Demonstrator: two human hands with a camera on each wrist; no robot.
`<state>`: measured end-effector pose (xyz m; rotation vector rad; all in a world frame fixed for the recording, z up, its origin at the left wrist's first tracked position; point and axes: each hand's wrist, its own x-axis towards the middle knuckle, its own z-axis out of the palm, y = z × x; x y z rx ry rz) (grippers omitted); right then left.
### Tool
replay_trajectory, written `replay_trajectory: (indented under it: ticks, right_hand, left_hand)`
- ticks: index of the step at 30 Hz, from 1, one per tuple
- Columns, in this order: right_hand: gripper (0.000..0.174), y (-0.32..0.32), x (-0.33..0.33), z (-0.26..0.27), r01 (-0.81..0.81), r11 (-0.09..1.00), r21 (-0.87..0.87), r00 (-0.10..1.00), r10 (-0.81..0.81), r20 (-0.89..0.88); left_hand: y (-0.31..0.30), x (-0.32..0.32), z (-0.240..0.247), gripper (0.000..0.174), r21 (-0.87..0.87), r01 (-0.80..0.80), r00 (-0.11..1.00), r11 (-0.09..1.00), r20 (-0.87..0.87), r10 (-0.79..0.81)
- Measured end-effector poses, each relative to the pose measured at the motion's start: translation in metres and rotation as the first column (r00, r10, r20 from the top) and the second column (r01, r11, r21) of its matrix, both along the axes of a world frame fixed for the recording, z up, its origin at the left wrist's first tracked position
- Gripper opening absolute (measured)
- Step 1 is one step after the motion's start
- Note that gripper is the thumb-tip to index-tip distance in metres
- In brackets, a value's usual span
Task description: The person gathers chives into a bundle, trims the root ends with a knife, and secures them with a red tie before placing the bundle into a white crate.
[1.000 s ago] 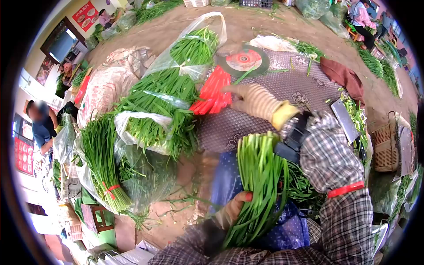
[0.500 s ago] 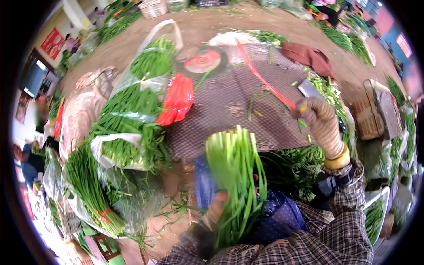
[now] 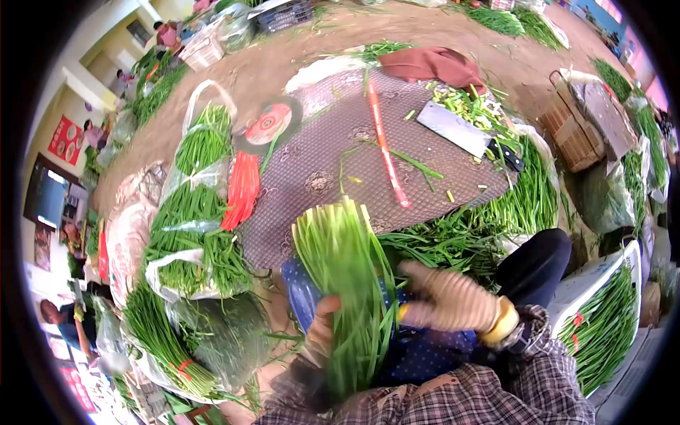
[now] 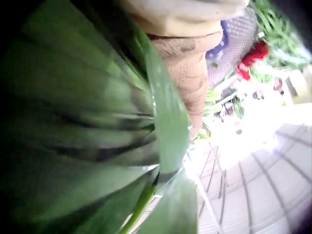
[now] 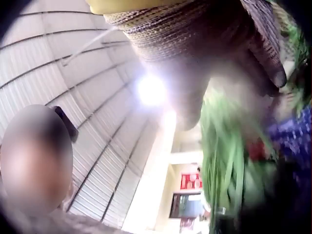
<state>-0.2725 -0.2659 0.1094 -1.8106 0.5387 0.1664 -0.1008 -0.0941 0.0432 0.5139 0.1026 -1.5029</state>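
Observation:
In the head view my left hand [image 3: 322, 329], thumb toward the top, grips a thick bunch of garlic chives [image 3: 350, 248] from the left, pale stem ends pointing away from me. Its fingers are hidden behind the leaves. To the right of the bunch, my gloved right hand [image 3: 453, 301] is blurred, its fingers extended toward the leaves with nothing held. Long green leaves [image 4: 170, 122] fill much of the left wrist view. A red tie strip [image 3: 382, 149] lies on the patterned board [image 3: 319, 156] beyond the bunch.
A cleaver [image 3: 453, 129] rests by cut stem ends [image 3: 467, 106] at the board's right. Red ties [image 3: 242, 190] hang at its left edge beside a round disc [image 3: 269, 124]. Bagged chives [image 3: 191, 234] stand left; loose chives [image 3: 524, 191] lie right; a white crate [image 3: 567, 312] is nearer.
The right hand has let go of the red strip, which now lies on the board, and has come back beside the bunch. The left hand still holds the chives; the view has turned right.

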Motion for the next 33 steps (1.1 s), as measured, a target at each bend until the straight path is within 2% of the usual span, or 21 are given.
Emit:
replay_trajectory:
  ticks: [1, 3, 5, 7, 9, 11, 12, 13, 14, 15, 16, 17, 19, 21, 23, 24, 25, 27, 29, 30, 33]
  right_hand:
    - [0.086, 0.010, 0.007, 0.007, -0.160, 0.987, -0.016, 0.984, 0.158, -0.075]
    - [0.089, 0.018, 0.025, 0.016, -0.182, 0.969, 0.165, 0.963, 0.209, -0.168]
    - [0.084, 0.021, 0.037, 0.011, -0.101, 0.975, 0.196, 0.994, 0.094, 0.047]
    - [0.080, 0.016, 0.064, -0.001, -0.043, 0.899, 0.437, 0.995, -0.002, 0.101]
    - [0.072, 0.015, 0.089, -0.003, 0.069, 0.905, 0.421, 0.884, -0.251, 0.394]
    - [0.068, 0.003, 0.123, 0.005, 0.162, 0.879, 0.449, 0.774, -0.396, 0.494]
    - [0.068, -0.007, 0.138, 0.010, 0.166, 0.872, 0.460, 0.762, -0.410, 0.501]
    - [0.068, -0.019, 0.152, 0.015, 0.138, 0.840, 0.525, 0.639, -0.480, 0.601]
    - [0.067, -0.031, 0.165, 0.018, 0.100, 0.809, 0.579, 0.498, -0.545, 0.675]
    - [0.067, -0.044, 0.179, 0.012, 0.104, 0.804, 0.585, 0.484, -0.555, 0.676]
    - [0.066, -0.058, 0.194, -0.003, 0.178, 0.812, 0.557, 0.439, -0.572, 0.693]
    - [0.065, -0.069, 0.205, -0.018, 0.256, 0.810, 0.528, 0.394, -0.586, 0.708]
    - [0.060, -0.085, 0.206, -0.044, 0.301, 0.778, 0.552, 0.349, -0.628, 0.695]
    - [0.055, -0.097, 0.183, -0.077, 0.122, 0.976, 0.178, 0.778, -0.205, 0.594]
    - [0.048, -0.089, 0.157, -0.100, 0.071, 0.985, -0.159, 0.881, 0.013, 0.473]
    - [0.044, -0.083, 0.139, -0.094, 0.037, 0.964, -0.264, 0.923, 0.068, 0.378]
    - [0.040, -0.076, 0.117, -0.087, 0.046, 0.968, -0.246, 0.962, 0.023, 0.270]
    - [0.033, -0.068, 0.078, -0.065, 0.246, 0.957, -0.154, 0.879, -0.154, 0.452]
    - [0.030, -0.072, 0.056, -0.043, 0.302, 0.925, -0.233, 0.911, -0.207, 0.357]
    - [0.028, -0.074, 0.050, -0.039, 0.361, 0.876, -0.319, 0.921, -0.282, 0.269]
    - [0.039, -0.079, 0.051, -0.063, 0.483, 0.511, -0.711, 0.874, -0.334, 0.354]
  left_hand:
    - [-0.008, -0.002, 0.017, 0.068, 0.118, -0.022, 1.000, 0.993, 0.001, 0.022]
    - [-0.017, 0.007, 0.049, 0.061, 0.380, 0.034, 0.966, 0.924, 0.226, -0.128]
    - [-0.033, 0.037, 0.060, 0.054, 0.563, 0.101, 0.750, 0.821, 0.499, -0.434]
    - [-0.062, 0.037, 0.118, 0.052, 0.609, -0.021, 0.494, 0.793, 0.696, -0.521]
    - [-0.082, 0.077, 0.131, 0.052, 0.556, 0.038, 0.464, 0.830, 0.726, -0.508]
    - [-0.117, 0.073, 0.182, 0.060, 0.508, -0.025, 0.193, 0.861, 0.848, -0.494]
    - [-0.135, 0.088, 0.191, 0.062, 0.499, 0.031, 0.171, 0.866, 0.851, -0.497]
    - [-0.153, 0.101, 0.198, 0.065, 0.490, 0.086, 0.151, 0.867, 0.854, -0.498]
    - [-0.171, 0.102, 0.206, 0.067, 0.484, 0.068, 0.033, 0.873, 0.873, -0.486]
    - [-0.190, 0.104, 0.213, 0.068, 0.473, 0.055, -0.085, 0.880, 0.880, -0.467]
    - [-0.212, 0.128, 0.207, 0.072, 0.514, 0.086, -0.352, 0.853, 0.817, -0.457]
    - [-0.227, 0.130, 0.196, 0.072, 0.521, 0.098, -0.363, 0.848, 0.812, -0.457]
    - [-0.258, 0.120, 0.168, 0.064, 0.451, 0.151, -0.745, 0.880, 0.637, -0.198]
    - [-0.273, 0.120, 0.111, 0.079, 0.451, 0.051, -0.911, 0.891, 0.387, -0.144]
    - [-0.284, 0.127, 0.027, 0.088, 0.515, 0.020, -0.989, 0.857, 0.135, -0.058]
    - [-0.282, 0.114, 0.033, 0.100, 0.595, -0.094, -0.940, 0.798, 0.211, -0.268]
    - [-0.283, 0.114, 0.032, 0.100, 0.602, -0.085, -0.938, 0.794, 0.220, -0.267]
    - [-0.280, 0.118, 0.032, 0.086, 0.554, -0.099, -0.923, 0.827, 0.258, -0.284]
    - [-0.287, 0.107, 0.055, 0.091, 0.682, -0.116, -0.916, 0.722, 0.208, -0.343]
    - [-0.288, 0.109, 0.053, 0.092, 0.697, -0.153, -0.922, 0.700, 0.154, -0.355]
    - [-0.287, 0.106, 0.053, 0.090, 0.694, -0.184, -0.928, 0.696, 0.110, -0.356]
